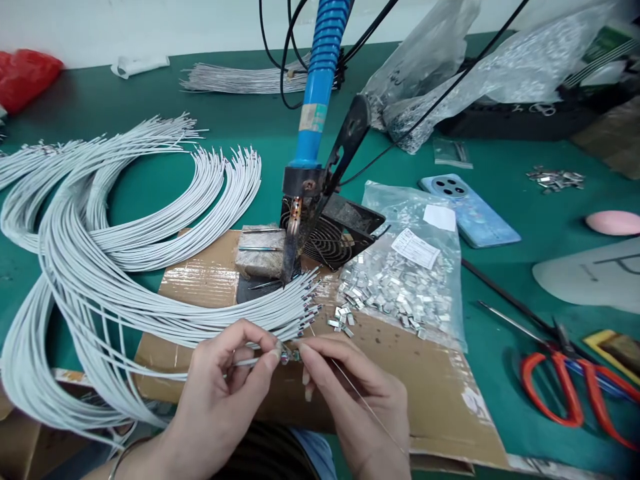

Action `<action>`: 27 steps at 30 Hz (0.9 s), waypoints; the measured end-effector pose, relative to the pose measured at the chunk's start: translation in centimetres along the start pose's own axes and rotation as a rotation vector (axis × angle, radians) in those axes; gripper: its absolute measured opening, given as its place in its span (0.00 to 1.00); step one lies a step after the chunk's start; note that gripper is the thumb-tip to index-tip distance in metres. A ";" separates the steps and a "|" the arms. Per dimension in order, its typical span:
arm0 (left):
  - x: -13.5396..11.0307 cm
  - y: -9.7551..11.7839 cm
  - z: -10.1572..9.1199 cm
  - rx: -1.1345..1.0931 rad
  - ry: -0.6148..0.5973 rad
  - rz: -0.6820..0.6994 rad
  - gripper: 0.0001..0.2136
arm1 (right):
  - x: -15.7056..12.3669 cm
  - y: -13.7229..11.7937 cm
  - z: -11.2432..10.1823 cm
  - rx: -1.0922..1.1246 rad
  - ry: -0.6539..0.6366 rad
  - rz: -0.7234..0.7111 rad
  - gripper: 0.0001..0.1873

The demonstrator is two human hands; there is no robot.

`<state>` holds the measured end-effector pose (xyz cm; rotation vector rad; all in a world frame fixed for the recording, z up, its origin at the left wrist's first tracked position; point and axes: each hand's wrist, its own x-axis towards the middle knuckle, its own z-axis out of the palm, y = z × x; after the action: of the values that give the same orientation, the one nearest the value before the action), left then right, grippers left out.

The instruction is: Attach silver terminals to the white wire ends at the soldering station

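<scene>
My left hand (227,387) pinches the end of one thin white wire (245,362) between thumb and forefinger. My right hand (350,393) pinches a small metal terminal (290,356) against that wire tip, and a thin strand of solder wire (360,397) runs back across its fingers. Both hands meet over a sheet of cardboard (440,393). Just above them lie the stripped ends of a big bundle of white wires (125,240). A blue-handled soldering iron (315,113) stands fixed in a holder, tip down, behind the wire ends.
A clear bag of metal terminals (405,280) spills onto the cardboard at right. Red-handled scissors (570,387), a phone (470,207), a small fan (335,233), plastic bags (450,67) and more wires (240,79) lie on the green table (500,173).
</scene>
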<state>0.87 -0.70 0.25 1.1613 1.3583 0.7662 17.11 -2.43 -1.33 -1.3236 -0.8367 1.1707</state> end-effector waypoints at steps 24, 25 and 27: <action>0.3 0.2 0.4 0.015 0.056 0.025 0.08 | 0.1 0.3 0.8 -0.001 0.028 0.026 0.06; 0.3 0.2 0.4 0.016 0.062 0.031 0.08 | 0.1 0.3 0.8 -0.002 0.031 0.029 0.07; 0.4 0.4 0.5 0.017 0.066 0.038 0.07 | 0.0 0.4 0.8 -0.005 0.042 0.028 0.07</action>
<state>1.49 -0.32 0.43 1.1872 1.4030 0.8277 16.23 -2.25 -1.63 -1.3636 -0.7942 1.1596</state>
